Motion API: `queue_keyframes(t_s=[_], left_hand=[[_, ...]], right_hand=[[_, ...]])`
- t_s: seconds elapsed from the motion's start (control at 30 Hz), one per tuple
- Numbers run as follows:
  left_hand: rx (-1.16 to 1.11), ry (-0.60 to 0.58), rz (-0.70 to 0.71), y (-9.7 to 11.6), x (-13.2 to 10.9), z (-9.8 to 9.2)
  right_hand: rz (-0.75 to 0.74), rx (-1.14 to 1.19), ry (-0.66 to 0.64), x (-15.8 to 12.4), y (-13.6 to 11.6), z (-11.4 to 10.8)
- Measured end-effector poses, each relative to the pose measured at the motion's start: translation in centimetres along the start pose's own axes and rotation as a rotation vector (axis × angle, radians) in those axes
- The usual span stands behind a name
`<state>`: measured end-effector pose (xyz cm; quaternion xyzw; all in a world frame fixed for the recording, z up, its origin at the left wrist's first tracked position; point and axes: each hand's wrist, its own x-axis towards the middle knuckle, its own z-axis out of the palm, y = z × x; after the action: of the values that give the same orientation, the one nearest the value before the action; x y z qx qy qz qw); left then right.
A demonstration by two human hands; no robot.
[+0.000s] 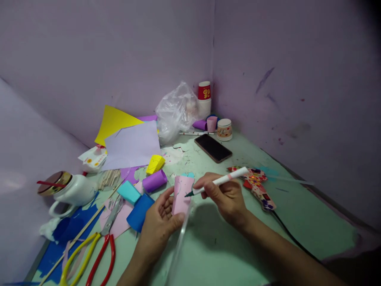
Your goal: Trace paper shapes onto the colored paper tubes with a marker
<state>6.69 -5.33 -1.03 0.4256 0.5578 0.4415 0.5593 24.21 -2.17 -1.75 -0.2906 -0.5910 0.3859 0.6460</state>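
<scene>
A pink paper tube (182, 198), upright with thin drawn lines on its front, is held between the thumb and fingers of my left hand (162, 218). My right hand (224, 194) grips a white marker (223, 180) with a dark green tip, which points at the tube's right side; I cannot tell whether it touches. Left of my left hand lie a blue paper tube (139, 212), a light blue folded piece (128, 192), a purple tube (154, 181) and a yellow piece (155, 164). A clear glue stick (178, 246) lies below the pink tube.
Scissors (108, 226) with red and yellow handles lie at the left near a white mug (76, 190). A glue gun (256, 182) covered in a pattern lies right of my right hand, its cord trailing frontward. Behind are a phone (213, 147), a plastic bag (175, 111) and paper cups (204, 97).
</scene>
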Motion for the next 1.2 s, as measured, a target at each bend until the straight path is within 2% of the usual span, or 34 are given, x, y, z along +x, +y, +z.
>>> queue_keyframes(t_s=[0.13, 0.27, 0.37, 0.63, 0.77, 0.9, 1.07, 1.2], left_hand=[[0.058, 0.044, 0.02, 0.3, -0.6, 0.5], [0.098, 0.034, -0.004, 0.0, -0.4, 0.4], [0.096, 0.044, 0.007, 0.1, -0.3, 0.4], [0.123, 0.113, 0.016, 1.0, -0.7, 0.9], [0.243, 0.146, 0.008, 0.8, -0.6, 0.9], [0.471, 0.23, 0.06, 0.7, -0.9, 0.8], [0.574, 0.291, 0.114, 0.1, -1.2, 0.9], [0.61, 0.309, 0.231, -0.7, -1.2, 1.2]], right_hand=[[-0.181, -0.11, -0.057, 0.0, -0.7, 0.5], [-0.214, -0.181, -0.177, 0.3, -0.8, 0.5], [-0.244, -0.198, -0.135, 0.5, -0.7, 0.2], [-0.229, -0.245, -0.139, 0.4, -0.5, -0.1], [-0.175, -0.314, -0.194, 0.4, -0.4, -0.1], [-0.214, -0.27, -0.057, 0.5, -0.4, -0.2], [-0.266, -0.292, -0.116, 0.4, -0.3, 0.0], [-0.223, -0.249, -0.117, 0.2, -0.5, 0.5]])
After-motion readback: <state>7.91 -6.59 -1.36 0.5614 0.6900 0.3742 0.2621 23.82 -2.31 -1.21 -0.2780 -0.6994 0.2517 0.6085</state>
